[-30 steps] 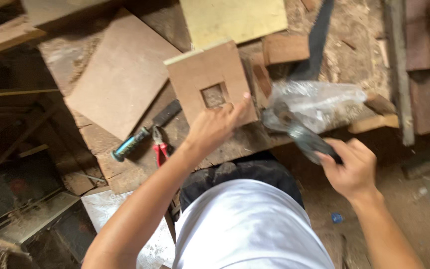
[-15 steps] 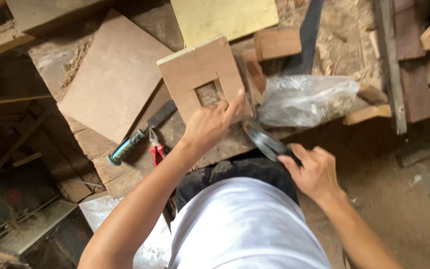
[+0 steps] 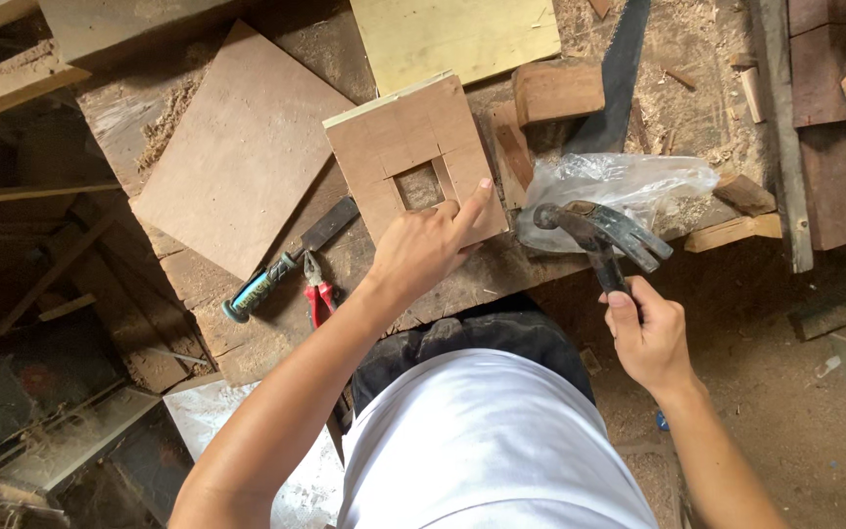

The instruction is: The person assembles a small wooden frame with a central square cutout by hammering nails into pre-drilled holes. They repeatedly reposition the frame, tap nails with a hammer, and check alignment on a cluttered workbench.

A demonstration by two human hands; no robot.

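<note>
We count one wooden frame (image 3: 413, 162) with a square hole on the workbench (image 3: 501, 269), and our left hand (image 3: 428, 245) rests flat on its lower right part, fingers spread and pressing it down rather than gripping it. Our right hand (image 3: 648, 333) is closed around the handle of one claw hammer (image 3: 594, 235), whose head hangs just beyond the bench edge, right of the frame and in front of one clear plastic bag (image 3: 614, 186). To the left of the frame lie one chisel (image 3: 286, 263) with a blue handle and one pair of red pliers (image 3: 317, 292), side by side and close to each other. We see two flat boards: a brown board (image 3: 242, 152) left of the frame and a yellow board (image 3: 457, 39) behind it. One saw (image 3: 614, 78) lies slanted across the far right of the bench, beside one wood block (image 3: 558, 93). Compared with half a second ago, the hammer has swung up and to the right, so its head now stands higher and close to the bag, and our right hand has moved farther from our body. The left hand has kept its place on the frame, which has not shifted.
</note>
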